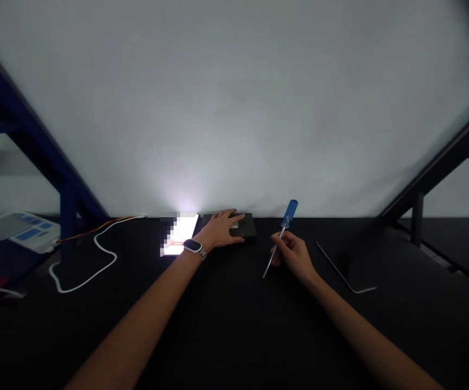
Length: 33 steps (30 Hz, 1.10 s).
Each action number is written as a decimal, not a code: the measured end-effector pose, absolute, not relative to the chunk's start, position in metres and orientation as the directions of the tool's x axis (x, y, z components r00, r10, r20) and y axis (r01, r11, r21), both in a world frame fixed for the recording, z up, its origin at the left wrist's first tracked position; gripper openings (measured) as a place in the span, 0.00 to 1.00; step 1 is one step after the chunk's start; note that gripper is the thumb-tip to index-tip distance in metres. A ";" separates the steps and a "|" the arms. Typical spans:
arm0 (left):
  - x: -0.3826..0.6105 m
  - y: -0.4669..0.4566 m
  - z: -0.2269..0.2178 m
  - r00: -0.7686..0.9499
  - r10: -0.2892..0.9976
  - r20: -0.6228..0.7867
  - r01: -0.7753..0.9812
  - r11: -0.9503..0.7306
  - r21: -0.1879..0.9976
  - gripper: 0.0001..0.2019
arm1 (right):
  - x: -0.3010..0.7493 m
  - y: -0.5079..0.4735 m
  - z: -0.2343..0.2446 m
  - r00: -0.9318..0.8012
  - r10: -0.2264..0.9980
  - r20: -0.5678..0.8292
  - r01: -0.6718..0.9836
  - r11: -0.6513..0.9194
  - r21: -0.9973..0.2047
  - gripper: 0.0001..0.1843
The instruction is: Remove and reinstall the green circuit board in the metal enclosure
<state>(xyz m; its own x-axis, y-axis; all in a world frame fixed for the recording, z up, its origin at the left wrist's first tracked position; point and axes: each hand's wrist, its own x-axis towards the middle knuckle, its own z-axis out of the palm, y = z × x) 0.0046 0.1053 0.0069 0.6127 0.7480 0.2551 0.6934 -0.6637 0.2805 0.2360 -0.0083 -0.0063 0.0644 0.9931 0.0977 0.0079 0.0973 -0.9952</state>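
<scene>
My left hand (221, 227) lies with fingers spread on a dark flat box (249, 226) at the back of the table, near the wall. A watch band circles that wrist. In my right hand (293, 253) is a screwdriver (290, 213) with a clear blue handle. The fingers pinch its metal shaft, the handle points up and the tip slants down to the left. Just left of the box, a brightly lit screen (183, 233) glows, partly blurred out. To the right of my right hand, a thin bent metal rod (340, 273) lies on the table.
A white cable (114, 260) curls across the left side of the black table (226, 325). Farther left lies a white and blue panel (27, 230) with thin coloured wires. Slanted frame bars (27, 116) flank both sides, and a pale wall (234, 108) rises behind.
</scene>
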 end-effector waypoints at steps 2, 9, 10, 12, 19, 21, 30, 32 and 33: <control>0.008 0.112 0.007 0.630 0.744 0.222 0.685 -0.668 0.291 0.37 | 0.236 -0.008 -0.006 0.065 0.994 0.082 0.002 0.082 -0.997 0.22; 0.016 0.097 0.004 0.553 0.786 0.276 0.765 -0.610 0.204 0.38 | 0.241 -0.007 -0.005 0.079 0.996 0.040 -0.016 0.041 -0.999 0.21; 0.018 0.090 0.004 0.525 0.794 0.308 0.785 -0.591 0.186 0.38 | 0.242 -0.007 -0.006 0.085 0.996 0.039 -0.015 0.041 -0.999 0.22; 0.020 0.075 0.004 0.476 0.810 0.342 0.817 -0.552 0.170 0.37 | 0.244 -0.007 -0.006 0.095 0.994 0.044 -0.010 0.046 -0.999 0.22; 0.018 0.023 0.002 0.332 0.876 0.351 0.903 -0.402 0.149 0.31 | 0.244 -0.008 -0.005 0.120 0.992 0.031 0.048 0.026 -0.999 0.23; 0.016 0.015 0.002 0.323 0.868 0.378 0.901 -0.404 0.158 0.31 | 0.242 -0.009 -0.006 0.116 0.992 0.041 0.077 0.032 -0.997 0.23; 0.018 0.040 0.003 0.575 0.712 0.403 0.730 -0.669 0.141 0.21 | 0.239 -0.009 -0.012 0.090 0.992 0.084 0.152 0.070 -0.986 0.23; 0.019 0.044 -0.002 0.611 0.703 0.364 0.702 -0.694 0.161 0.21 | 0.239 -0.010 -0.012 0.090 0.993 0.082 0.142 0.068 -0.988 0.23; 0.018 0.046 -0.004 0.619 0.703 0.350 0.696 -0.698 0.169 0.20 | 0.238 -0.010 -0.013 0.089 0.993 0.078 0.138 0.065 -0.988 0.23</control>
<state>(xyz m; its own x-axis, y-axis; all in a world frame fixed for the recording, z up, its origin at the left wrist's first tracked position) 0.0184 0.0456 -0.0036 0.6195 0.7029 0.3495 0.6961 -0.6977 0.1693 0.2385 -0.0101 -0.0127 0.0890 0.9930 0.0776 0.1376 0.0649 -0.9884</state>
